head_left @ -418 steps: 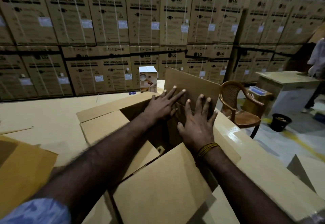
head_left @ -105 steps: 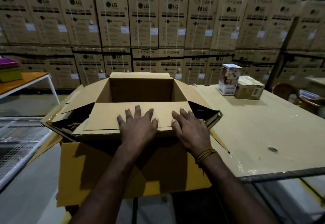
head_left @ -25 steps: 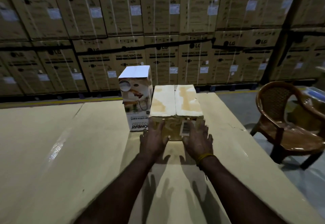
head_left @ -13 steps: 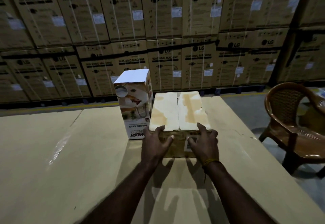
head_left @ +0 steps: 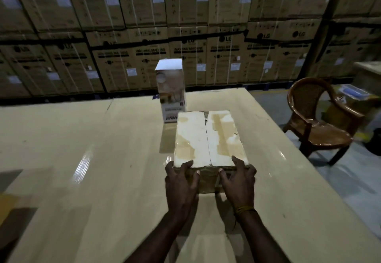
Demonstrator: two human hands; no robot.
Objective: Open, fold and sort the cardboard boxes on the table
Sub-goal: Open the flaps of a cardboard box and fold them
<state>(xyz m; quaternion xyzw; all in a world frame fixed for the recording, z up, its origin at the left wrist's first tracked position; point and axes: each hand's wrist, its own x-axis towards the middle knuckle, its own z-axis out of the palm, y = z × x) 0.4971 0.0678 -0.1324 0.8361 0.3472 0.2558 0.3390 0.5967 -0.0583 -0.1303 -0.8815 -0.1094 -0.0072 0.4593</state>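
A small brown cardboard box [head_left: 209,139] with two closed, pale, stained top flaps lies on the cardboard-covered table [head_left: 92,169]. My left hand [head_left: 181,184] grips its near left corner, fingers curled over the top edge. My right hand [head_left: 239,182], with a yellow thread at the wrist, grips the near right corner the same way. Behind the box a tall white printed carton [head_left: 172,91] stands upright on the table, apart from it.
A brown plastic chair [head_left: 317,118] stands on the floor to the right of the table's edge. A wall of stacked washing machine cartons [head_left: 185,35] fills the background. A flat piece of cardboard [head_left: 8,203] shows at the left edge.
The small box has slid toward me in both hands and now sits apart from the tall white carton. My fingers stay hooked over its near top edge.
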